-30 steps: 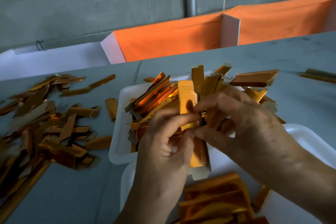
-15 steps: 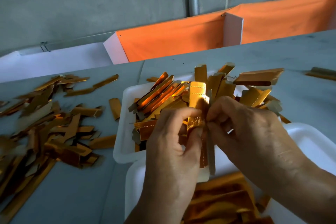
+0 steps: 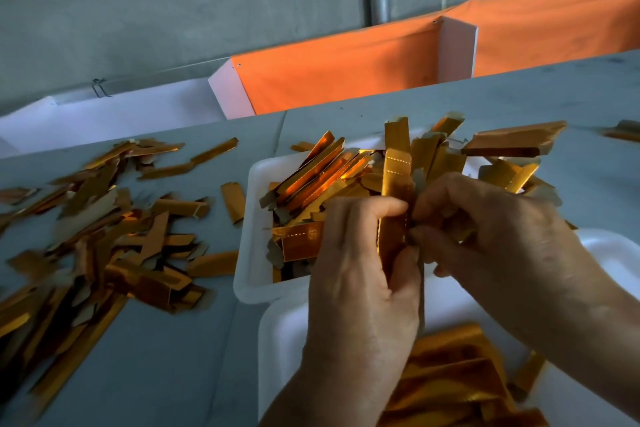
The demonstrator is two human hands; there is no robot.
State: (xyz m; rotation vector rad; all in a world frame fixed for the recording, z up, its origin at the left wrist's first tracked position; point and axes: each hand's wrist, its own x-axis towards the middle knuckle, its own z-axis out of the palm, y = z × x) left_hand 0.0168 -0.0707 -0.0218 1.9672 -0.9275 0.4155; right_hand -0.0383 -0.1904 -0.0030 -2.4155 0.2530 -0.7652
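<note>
**A:** What takes up the most room?

**B:** The grey table [image 3: 166, 357]. A heaped white tray [image 3: 247, 218] sits on it, so I'll place everything from that tray. Behind it, past the table's far edge, hangs an orange cloth [image 3: 346, 76].

**A:** And closer to the person?

**B:** A second white tray [image 3: 277, 333] lies against the heaped tray's near rim. Crumpled foil sheets [image 3: 450, 378] lie inside it.

**A:** What about all that gold on the table?

**B:** That's a scatter of gold offcuts [image 3: 104, 246], lying loose to the left of the heaped tray. One short piece is just beside the tray's left wall. The tray itself is piled with the same gold pieces, several sticking up over its far rim.

**A:** Where are the hands?

**B:** Both are raised over the heaped tray's near right corner, and they touch each other. The left hand [image 3: 360, 284] is curled, with thumb and forefinger closed round the lower part of a gold strip [image 3: 396, 177]. The right hand [image 3: 502, 236] is curled as well, and its fingertips pinch the same strip from the right.

**A:** So where is the strip?

**B:** It stands nearly upright between the two hands. Its top end rises above the tray's heap and has two dotted lines across it. Its lower end is hidden behind the left hand.
</note>
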